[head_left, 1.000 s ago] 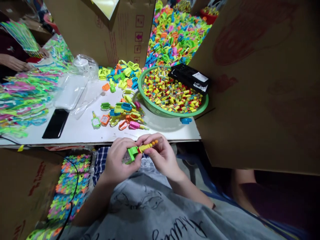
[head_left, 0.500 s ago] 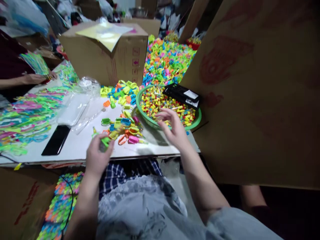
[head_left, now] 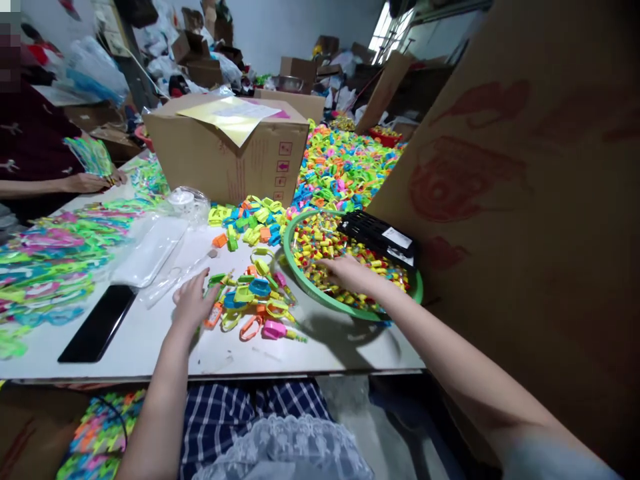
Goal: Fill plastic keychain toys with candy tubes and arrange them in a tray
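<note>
My left hand (head_left: 193,301) lies on the white table (head_left: 150,340) with fingers stretched out, touching the left edge of a small heap of bright plastic toy pieces (head_left: 253,300). An orange piece (head_left: 215,315) sits right by its thumb. My right hand (head_left: 347,272) reaches into the green basin (head_left: 300,283), fingers extended over the small yellow and red parts (head_left: 320,243) that fill it. Nothing shows in either hand.
A black tray (head_left: 380,239) rests on the basin's far side. A black phone (head_left: 97,323) and clear plastic bags (head_left: 150,252) lie at left. A cardboard box (head_left: 225,157) stands behind, a cardboard wall (head_left: 525,200) at right. A co-worker's hand (head_left: 85,181) holds coloured strips.
Both hands left my lap, where they held a green and yellow toy together. The left one went to the heap on the table, the right one into the basin. The view has tilted up.
</note>
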A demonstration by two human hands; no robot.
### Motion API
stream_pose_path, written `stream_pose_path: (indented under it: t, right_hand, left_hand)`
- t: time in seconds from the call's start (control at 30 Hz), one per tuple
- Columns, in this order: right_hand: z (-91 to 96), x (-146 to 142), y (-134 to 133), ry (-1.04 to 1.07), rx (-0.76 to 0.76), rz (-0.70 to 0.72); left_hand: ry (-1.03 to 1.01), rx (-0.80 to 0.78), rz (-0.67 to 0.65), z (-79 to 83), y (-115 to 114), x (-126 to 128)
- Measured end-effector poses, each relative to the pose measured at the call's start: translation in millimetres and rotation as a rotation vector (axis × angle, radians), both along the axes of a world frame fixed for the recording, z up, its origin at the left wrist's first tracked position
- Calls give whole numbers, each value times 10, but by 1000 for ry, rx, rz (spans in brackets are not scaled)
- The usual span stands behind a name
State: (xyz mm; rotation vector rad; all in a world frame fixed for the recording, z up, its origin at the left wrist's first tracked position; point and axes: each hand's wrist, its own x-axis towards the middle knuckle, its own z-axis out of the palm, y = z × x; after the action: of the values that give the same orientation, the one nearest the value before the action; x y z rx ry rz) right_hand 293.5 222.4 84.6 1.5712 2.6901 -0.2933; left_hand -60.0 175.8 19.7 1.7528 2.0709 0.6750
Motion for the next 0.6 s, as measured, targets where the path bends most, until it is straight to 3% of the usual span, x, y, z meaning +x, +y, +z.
stream_pose_path:
  t: [0.1, 0.17, 0.23, 0.3, 0.4, 0.5, 0.6]
  right_hand:
    - [299, -28, 267, -14, -39, -43]
    - [463, -192, 611, -12, 1, -80]
    - [508, -478, 1053, -99, 49, -44]
    - [403, -837, 1489, -246, -9, 47]
    - [54, -1346, 1919, -463, -185, 100]
    - [-294, -1637, 2049, -541, -214, 100]
    - [-421, -1687, 2072, -540, -192, 107]
  left_hand:
    - [-90, 267, 51, -8, -191, 27]
    - [-158, 455, 59, -34, -363, 97]
    - [-222, 608, 19, -58, -539, 211]
    - [-263, 698, -70, -69, -697, 340]
    - [-298, 692, -222, -65, -880, 484]
    - [-342, 653, -281, -65, -1001, 518]
    - [-392, 657, -218, -64, -1073, 470]
